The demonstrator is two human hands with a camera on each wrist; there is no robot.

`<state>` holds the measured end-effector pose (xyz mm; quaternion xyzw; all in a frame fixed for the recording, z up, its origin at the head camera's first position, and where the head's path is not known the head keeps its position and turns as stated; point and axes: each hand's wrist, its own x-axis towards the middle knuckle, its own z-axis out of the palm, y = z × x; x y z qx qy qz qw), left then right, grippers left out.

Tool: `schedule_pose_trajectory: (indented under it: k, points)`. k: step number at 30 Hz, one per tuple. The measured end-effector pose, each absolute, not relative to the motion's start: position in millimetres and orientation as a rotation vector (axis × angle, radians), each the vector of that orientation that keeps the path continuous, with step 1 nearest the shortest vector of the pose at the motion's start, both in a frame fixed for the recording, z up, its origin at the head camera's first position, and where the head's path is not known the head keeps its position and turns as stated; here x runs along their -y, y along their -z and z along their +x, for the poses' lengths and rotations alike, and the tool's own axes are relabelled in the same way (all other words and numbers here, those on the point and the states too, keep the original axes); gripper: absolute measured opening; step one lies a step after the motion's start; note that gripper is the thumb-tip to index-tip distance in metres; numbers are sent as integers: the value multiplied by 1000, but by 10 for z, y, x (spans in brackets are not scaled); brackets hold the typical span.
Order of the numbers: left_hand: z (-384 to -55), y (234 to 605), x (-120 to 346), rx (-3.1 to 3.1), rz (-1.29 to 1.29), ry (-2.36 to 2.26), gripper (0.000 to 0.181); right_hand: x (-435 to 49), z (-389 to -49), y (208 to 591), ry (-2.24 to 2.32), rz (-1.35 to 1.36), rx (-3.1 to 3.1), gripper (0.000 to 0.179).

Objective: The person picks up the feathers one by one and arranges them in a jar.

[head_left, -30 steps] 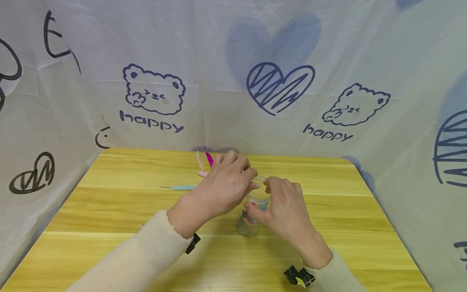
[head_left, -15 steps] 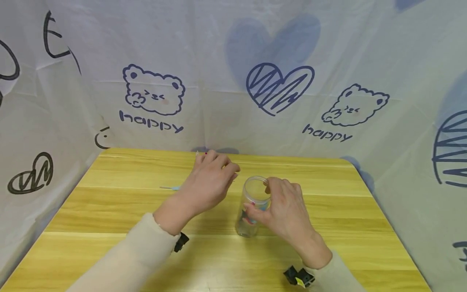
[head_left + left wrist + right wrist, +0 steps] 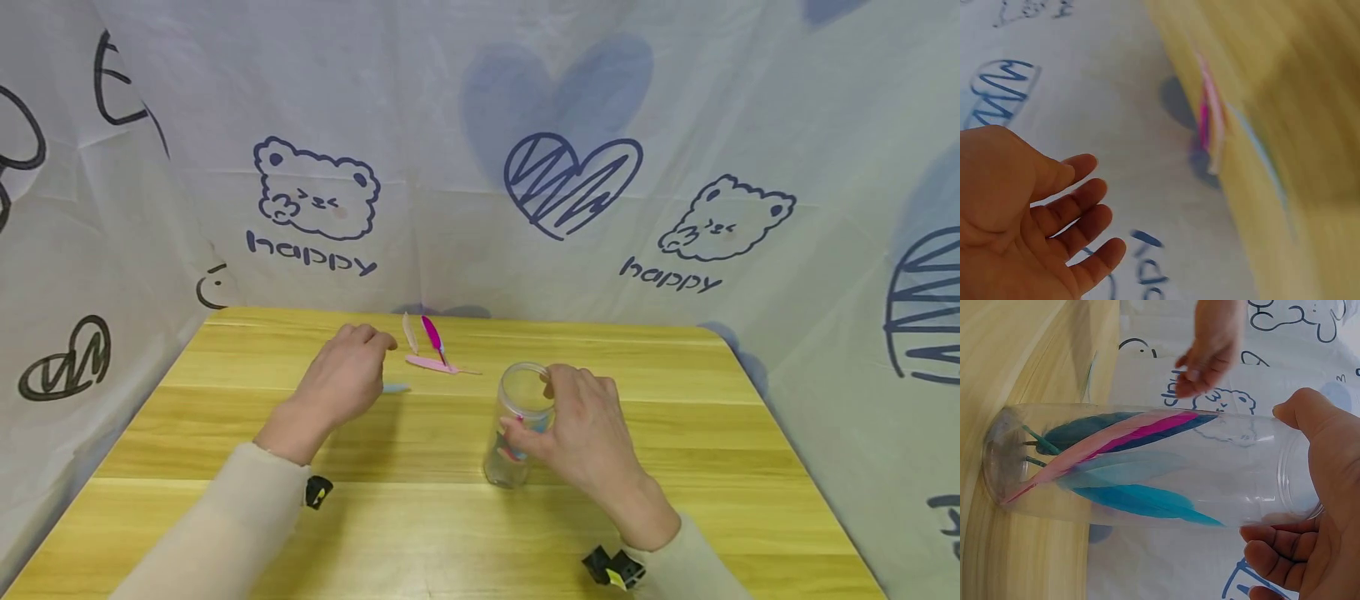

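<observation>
We hang our left hand (image 3: 341,375) over the surface (image 3: 435,533), fingers loosely bent, holding nothing, near a blue feather (image 3: 396,388); more feathers (image 3: 432,333) lie by the far edge. Our right hand (image 3: 588,425) grips the upright jar (image 3: 1235,469), well inside the right edge.

Looked forward and down from the head, farthest back, over the wooden tabletop (image 3: 435,533) to the printed cloth backdrop (image 3: 450,250). Peered from the left wrist, close past the left hand (image 3: 1007,200) (turned sideways, with the tabletop at right), toward loose feathers (image 3: 1213,94) also caught from the head. Faced the clear jar (image 3: 1229,469) closely from the right wrist, likewise sideways; shared jar and right hand (image 3: 1335,487) with the head view, the left hand with both others.
</observation>
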<state>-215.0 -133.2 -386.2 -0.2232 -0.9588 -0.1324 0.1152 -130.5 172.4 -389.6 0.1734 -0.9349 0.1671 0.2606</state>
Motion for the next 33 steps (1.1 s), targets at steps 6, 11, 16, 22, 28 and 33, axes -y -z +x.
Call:
schedule_pose_trajectory:
  k: [6,11,16,22,28,33]
  points:
    - [-2166,4062,1512,2917,-647,376,34,-1725,-1304,3888,-467,474,2531,63]
    - [-2184,4217,1600,3000,-735,371,38,-1730,-1306,3886,-469,473,2529,64]
    - [-2216,4388,1670,3104,-742,355,42,-1728,-1308,3884,-474,476,2523,63]
    - [-2209,4564,1720,3219,-740,389,50,-1725,-1302,3887,-468,470,2531,62]
    - [-2115,4612,1623,3253,-779,308,54,-1732,-1301,3892,-466,458,2552,63]
    - [-1989,4579,1519,3268,-813,226,53,-1738,-1307,3895,-461,459,2549,63]
